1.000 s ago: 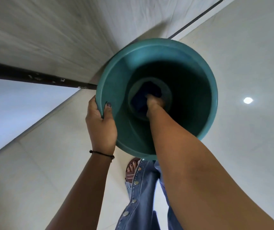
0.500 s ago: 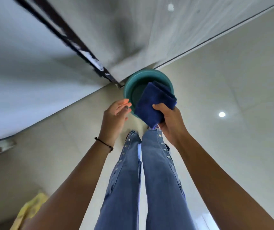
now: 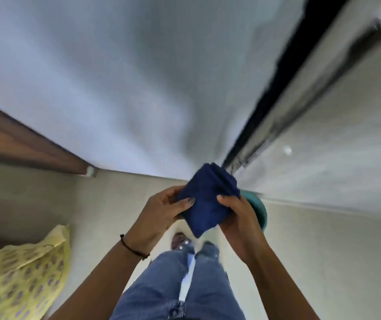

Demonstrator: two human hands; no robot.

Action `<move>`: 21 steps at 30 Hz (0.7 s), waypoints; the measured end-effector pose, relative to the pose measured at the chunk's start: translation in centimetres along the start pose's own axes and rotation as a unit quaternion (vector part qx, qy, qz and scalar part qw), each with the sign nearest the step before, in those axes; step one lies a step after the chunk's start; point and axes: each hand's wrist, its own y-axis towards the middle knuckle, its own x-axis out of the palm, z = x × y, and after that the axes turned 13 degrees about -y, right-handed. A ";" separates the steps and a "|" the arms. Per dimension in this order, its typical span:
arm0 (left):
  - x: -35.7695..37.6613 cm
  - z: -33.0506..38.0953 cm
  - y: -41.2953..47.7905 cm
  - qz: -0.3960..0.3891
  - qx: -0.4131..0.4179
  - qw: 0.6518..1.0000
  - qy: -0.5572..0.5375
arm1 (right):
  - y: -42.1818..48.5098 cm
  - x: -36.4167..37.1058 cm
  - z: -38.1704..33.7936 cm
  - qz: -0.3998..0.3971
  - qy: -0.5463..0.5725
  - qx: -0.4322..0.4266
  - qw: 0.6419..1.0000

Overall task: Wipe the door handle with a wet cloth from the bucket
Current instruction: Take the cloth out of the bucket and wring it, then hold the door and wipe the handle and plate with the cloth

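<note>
A folded dark blue cloth [image 3: 208,199] is held in front of me, above my legs. My left hand [image 3: 161,213] grips its left side with the thumb on top. My right hand [image 3: 238,215] grips its right side. The teal bucket [image 3: 260,209] stands on the floor behind my right hand, mostly hidden by the hand and the cloth. No door handle is in view. The frame is blurred by motion.
A pale wall [image 3: 120,88] fills the upper view, with a dark vertical strip [image 3: 275,88] to its right. A brown wooden piece [image 3: 23,144] comes in from the left. Yellow patterned fabric [image 3: 21,273] lies at lower left. My jeans [image 3: 185,287] and feet are below.
The view swung left and up, away from the bucket. My right hand lifted the cloth out of the bucket, and my left hand left the rim and took hold of the cloth too.
</note>
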 end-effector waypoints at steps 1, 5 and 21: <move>-1.1 1.1 -0.7 0.009 0.023 1.000 -0.015 | 0.5 1.5 -0.7 -0.032 -0.033 0.001 0.999; -7.1 4.7 -2.3 0.060 0.093 0.992 -0.055 | 2.6 7.9 -1.2 -0.104 -0.178 0.004 0.978; -39.6 33.6 -3.4 0.338 0.446 0.799 0.219 | 11.7 44.4 1.2 0.002 -0.224 -0.209 0.952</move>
